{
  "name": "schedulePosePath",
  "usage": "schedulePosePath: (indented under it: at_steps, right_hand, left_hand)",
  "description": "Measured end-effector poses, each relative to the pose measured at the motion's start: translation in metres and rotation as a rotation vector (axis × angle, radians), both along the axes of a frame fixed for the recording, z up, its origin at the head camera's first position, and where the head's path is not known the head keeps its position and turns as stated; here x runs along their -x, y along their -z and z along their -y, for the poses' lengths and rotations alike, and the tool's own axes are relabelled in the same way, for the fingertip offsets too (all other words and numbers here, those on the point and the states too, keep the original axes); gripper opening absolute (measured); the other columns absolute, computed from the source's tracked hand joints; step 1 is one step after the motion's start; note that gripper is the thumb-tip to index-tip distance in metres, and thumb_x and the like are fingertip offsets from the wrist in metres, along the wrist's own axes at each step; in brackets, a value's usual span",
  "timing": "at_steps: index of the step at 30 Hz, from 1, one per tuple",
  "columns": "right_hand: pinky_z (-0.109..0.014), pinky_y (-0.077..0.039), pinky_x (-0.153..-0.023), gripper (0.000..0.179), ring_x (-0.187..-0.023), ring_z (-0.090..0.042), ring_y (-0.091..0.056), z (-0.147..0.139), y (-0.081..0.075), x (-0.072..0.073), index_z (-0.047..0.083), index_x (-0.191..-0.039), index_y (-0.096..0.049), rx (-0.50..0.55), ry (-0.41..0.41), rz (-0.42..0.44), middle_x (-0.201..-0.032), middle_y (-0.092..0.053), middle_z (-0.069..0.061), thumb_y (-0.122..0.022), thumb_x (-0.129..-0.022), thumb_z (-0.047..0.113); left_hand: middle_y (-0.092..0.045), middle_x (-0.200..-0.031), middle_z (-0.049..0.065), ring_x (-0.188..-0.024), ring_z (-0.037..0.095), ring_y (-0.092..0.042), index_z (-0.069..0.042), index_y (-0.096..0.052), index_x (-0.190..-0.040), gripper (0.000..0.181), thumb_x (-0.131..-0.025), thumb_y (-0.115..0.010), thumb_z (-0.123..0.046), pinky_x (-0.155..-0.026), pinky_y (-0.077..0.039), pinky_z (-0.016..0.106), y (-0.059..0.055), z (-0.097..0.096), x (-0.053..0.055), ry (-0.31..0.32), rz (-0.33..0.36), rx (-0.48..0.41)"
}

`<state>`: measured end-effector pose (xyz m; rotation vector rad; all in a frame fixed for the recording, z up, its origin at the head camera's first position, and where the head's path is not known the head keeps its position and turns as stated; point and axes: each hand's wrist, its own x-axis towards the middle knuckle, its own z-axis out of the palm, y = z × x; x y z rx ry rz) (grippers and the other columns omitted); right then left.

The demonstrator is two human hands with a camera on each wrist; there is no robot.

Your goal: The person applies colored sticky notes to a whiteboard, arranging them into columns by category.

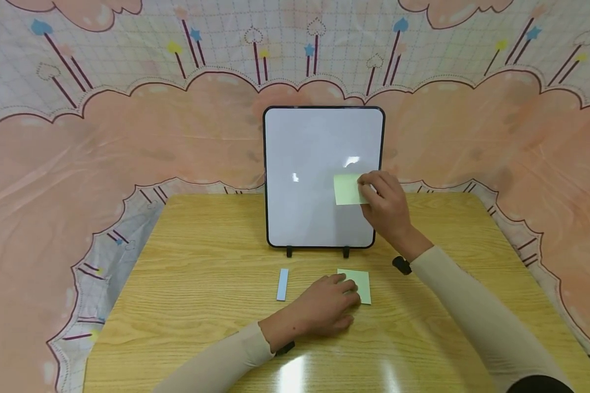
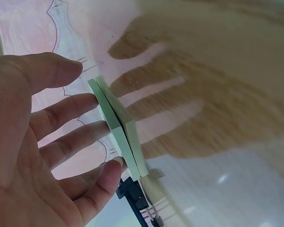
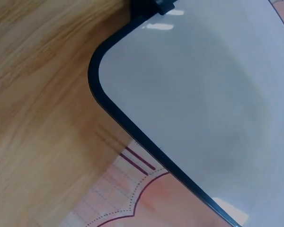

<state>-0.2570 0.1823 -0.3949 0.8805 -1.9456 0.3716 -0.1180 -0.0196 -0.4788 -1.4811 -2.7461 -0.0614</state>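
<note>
Currently, a pale green note (image 1: 346, 190) is at the right part of the whiteboard (image 1: 314, 142); whether it touches, I cannot tell. The right hand (image 1: 385, 204) pinches its right edge with bent fingers. The left hand (image 1: 326, 305), its fingers relaxed and apart, touches a green pad (image 1: 363, 286) in front of the whiteboard. A pale blue strip (image 1: 282, 284) lies on the surface (image 1: 201, 273) before the whiteboard's left foot (image 1: 289, 251).

Glare spots the whiteboard (image 1: 314, 169) and table (image 1: 211, 262); the right wrist view looks dim.
</note>
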Motion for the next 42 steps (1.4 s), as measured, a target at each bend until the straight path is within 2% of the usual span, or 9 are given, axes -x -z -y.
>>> schedulePosePath:
  at_steps: [6, 15, 24, 42]
  right_hand:
    - [-0.05, -0.057, -0.087, 0.018, -0.105, -0.038, -0.065, 0.0, -0.004, 0.004, -0.004, -0.098, -0.072, 0.0, 0.055, 0.005, -0.109, -0.072, -0.018, -0.08, -0.084, -0.011]
    - [-0.051, -0.056, -0.08, 0.014, -0.102, -0.037, -0.066, 0.001, -0.007, 0.014, -0.003, -0.096, -0.071, 0.055, 0.06, -0.044, -0.107, -0.073, -0.016, -0.076, -0.086, -0.012]
    - [-0.05, -0.055, -0.081, 0.01, -0.102, -0.036, -0.065, 0.001, -0.009, 0.022, -0.003, -0.095, -0.072, 0.073, 0.077, -0.062, -0.107, -0.073, -0.015, -0.074, -0.089, -0.011]
    - [-0.047, -0.055, -0.092, 0.005, -0.104, -0.036, -0.064, 0.006, -0.017, 0.033, -0.003, -0.096, -0.072, 0.073, 0.136, -0.045, -0.11, -0.073, -0.015, -0.072, -0.093, -0.007]
  left_hand:
    - [-0.064, -0.138, -0.004, -0.133, 0.026, -0.059, -0.026, -0.072, -0.128, 0.031, -0.101, -0.068, -0.041, -0.103, -0.054, 0.038, 0.001, -0.001, 0.0, 0.001, -0.004, 0.0]
    - [-0.064, -0.138, -0.003, -0.135, 0.027, -0.058, -0.025, -0.071, -0.129, 0.031, -0.102, -0.068, -0.041, -0.105, -0.054, 0.039, 0.003, -0.002, -0.001, -0.003, -0.009, 0.002]
    - [-0.064, -0.138, -0.002, -0.134, 0.027, -0.058, -0.025, -0.071, -0.129, 0.03, -0.102, -0.067, -0.039, -0.104, -0.054, 0.039, 0.007, -0.003, -0.001, -0.005, -0.014, -0.004]
    - [-0.065, -0.138, -0.002, -0.135, 0.028, -0.058, -0.024, -0.072, -0.128, 0.029, -0.102, -0.066, -0.036, -0.106, -0.054, 0.038, 0.007, -0.004, -0.003, 0.001, -0.04, -0.007]
